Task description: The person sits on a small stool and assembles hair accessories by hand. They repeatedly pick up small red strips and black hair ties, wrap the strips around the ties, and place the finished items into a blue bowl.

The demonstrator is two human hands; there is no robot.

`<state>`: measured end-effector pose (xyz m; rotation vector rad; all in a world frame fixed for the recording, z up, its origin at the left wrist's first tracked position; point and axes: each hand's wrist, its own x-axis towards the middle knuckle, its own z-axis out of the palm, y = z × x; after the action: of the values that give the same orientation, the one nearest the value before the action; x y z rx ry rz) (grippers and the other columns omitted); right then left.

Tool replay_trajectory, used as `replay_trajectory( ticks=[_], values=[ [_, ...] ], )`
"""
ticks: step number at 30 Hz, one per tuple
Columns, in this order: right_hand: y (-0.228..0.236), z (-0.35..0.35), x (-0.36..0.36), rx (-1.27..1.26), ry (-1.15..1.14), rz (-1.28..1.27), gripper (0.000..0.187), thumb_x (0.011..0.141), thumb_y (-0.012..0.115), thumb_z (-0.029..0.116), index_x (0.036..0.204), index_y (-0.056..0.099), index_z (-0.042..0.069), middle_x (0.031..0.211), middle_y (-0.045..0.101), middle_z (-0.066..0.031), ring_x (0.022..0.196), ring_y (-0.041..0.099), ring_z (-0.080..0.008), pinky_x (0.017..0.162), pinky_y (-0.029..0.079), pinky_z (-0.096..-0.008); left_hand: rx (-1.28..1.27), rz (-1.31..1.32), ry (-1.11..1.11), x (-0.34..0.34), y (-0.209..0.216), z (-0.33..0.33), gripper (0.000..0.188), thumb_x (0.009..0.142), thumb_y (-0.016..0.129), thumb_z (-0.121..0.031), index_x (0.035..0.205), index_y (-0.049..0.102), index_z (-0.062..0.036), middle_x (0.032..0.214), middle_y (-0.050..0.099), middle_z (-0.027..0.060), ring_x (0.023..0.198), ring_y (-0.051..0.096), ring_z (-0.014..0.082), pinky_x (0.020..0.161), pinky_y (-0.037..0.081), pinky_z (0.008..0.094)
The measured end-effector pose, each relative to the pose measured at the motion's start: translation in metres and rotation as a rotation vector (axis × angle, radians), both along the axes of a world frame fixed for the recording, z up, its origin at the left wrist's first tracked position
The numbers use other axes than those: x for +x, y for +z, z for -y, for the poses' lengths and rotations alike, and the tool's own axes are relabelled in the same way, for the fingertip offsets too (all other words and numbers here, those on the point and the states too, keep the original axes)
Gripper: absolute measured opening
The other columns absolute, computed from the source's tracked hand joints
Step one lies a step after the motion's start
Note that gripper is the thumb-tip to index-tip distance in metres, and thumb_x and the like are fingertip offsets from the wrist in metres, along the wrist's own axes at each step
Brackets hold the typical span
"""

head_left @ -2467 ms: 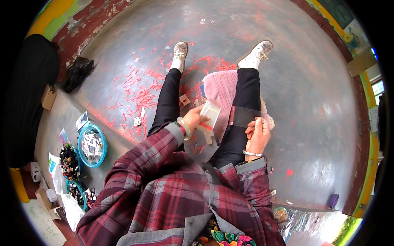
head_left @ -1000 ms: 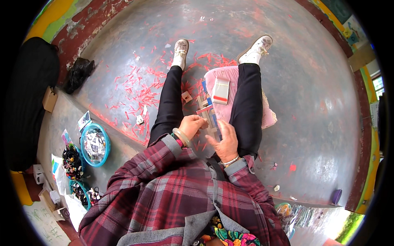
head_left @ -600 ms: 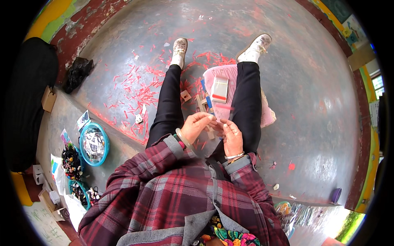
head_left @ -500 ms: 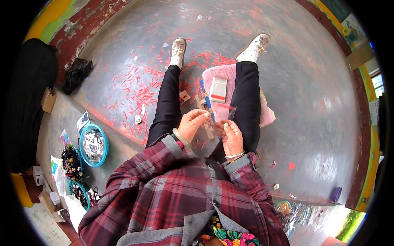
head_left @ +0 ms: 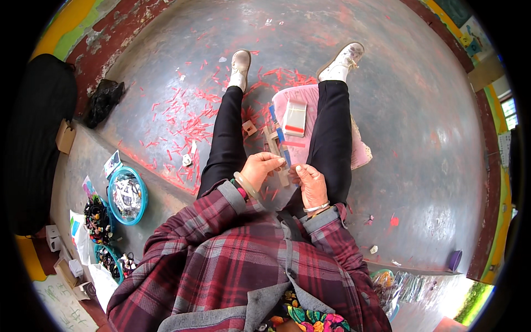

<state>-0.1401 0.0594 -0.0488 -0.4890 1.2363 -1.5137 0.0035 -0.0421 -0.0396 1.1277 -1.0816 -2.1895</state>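
Observation:
A small clear plastic bag with a red strip along its top [head_left: 293, 144] is between my hands, over my lap. My left hand [head_left: 262, 169] pinches its edge between thumb and fingers. My right hand [head_left: 311, 183] is closed at its lower right side, thumb against fingers. The bag's see-through part is hard to make out. Just beyond it a stack of similar clear bags [head_left: 295, 115], bound with a band, lies on a pink cushion [head_left: 281, 99]. A wooden frame with blue parts [head_left: 271, 140] stands left of the cushion, partly behind my left hand.
Red strips [head_left: 188, 119] litter the floor around my left leg. A blue basket of shiny packets [head_left: 145, 204] stands at the left, beside baskets of dark hair ties [head_left: 97, 220]. A black bag [head_left: 105, 102] lies by the far left wall. Clear packets [head_left: 412, 289] lie at the lower right.
The bag has turned and shifted left, so its red strip looks shorter. My left fingertips have moved slightly right and down, and both hands stay close together.

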Motion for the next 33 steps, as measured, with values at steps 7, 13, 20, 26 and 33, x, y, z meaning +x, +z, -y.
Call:
replay_trajectory(
  ticks=[7,13,20,26,33],
  values=[
    [-0.007,-0.002,-0.001,0.053,0.104,-0.009,0.020,0.082,0.065,0.015,0.091,0.066,-0.002,0.079,0.066,-0.0077,0.070,0.060,-0.0126,0.066,0.046,-0.0234,0.072,-0.110,-0.055,0.008,-0.013,0.004,0.010,0.083,0.063,-0.013,0.084,0.064,-0.0040,0.073,0.061,0.0006,0.060,0.050,0.0068,0.053,0.039,0.0212],
    [-0.007,-0.003,0.001,0.034,0.060,-0.048,0.017,0.079,0.068,0.013,0.087,0.067,-0.002,0.076,0.066,-0.0078,0.068,0.060,-0.0126,0.065,0.046,-0.0230,0.051,-0.108,-0.031,0.006,-0.007,0.001,0.008,0.084,0.061,-0.009,0.088,0.063,-0.0021,0.073,0.060,0.0012,0.060,0.051,0.0074,0.054,0.040,0.0208],
    [-0.007,-0.004,0.003,-0.004,0.002,-0.073,0.015,0.077,0.070,0.010,0.085,0.067,-0.002,0.072,0.065,-0.0043,0.066,0.058,-0.0102,0.063,0.045,-0.0210,-0.024,-0.164,-0.035,0.007,-0.010,-0.001,0.009,0.086,0.058,-0.005,0.093,0.062,-0.0004,0.085,0.064,0.0067,0.073,0.060,0.0114,0.066,0.048,0.0232],
    [-0.007,-0.004,0.001,-0.030,-0.024,-0.108,0.011,0.076,0.070,0.007,0.082,0.067,-0.002,0.072,0.063,-0.0020,0.065,0.055,-0.0077,0.061,0.042,-0.0202,-0.090,-0.253,-0.058,0.007,-0.009,-0.002,0.011,0.087,0.055,-0.005,0.095,0.061,-0.0003,0.089,0.065,0.0096,0.080,0.062,0.0143,0.073,0.050,0.0254],
    [-0.002,-0.004,0.004,-0.031,-0.019,-0.139,0.010,0.076,0.072,0.008,0.079,0.067,-0.001,0.069,0.060,0.0017,0.063,0.050,-0.0054,0.060,0.040,-0.0188,-0.023,-0.253,-0.054,0.007,-0.013,-0.003,0.014,0.089,0.053,-0.006,0.101,0.059,-0.0022,0.091,0.066,0.0101,0.081,0.062,0.0143,0.072,0.049,0.0247]
  ],
)
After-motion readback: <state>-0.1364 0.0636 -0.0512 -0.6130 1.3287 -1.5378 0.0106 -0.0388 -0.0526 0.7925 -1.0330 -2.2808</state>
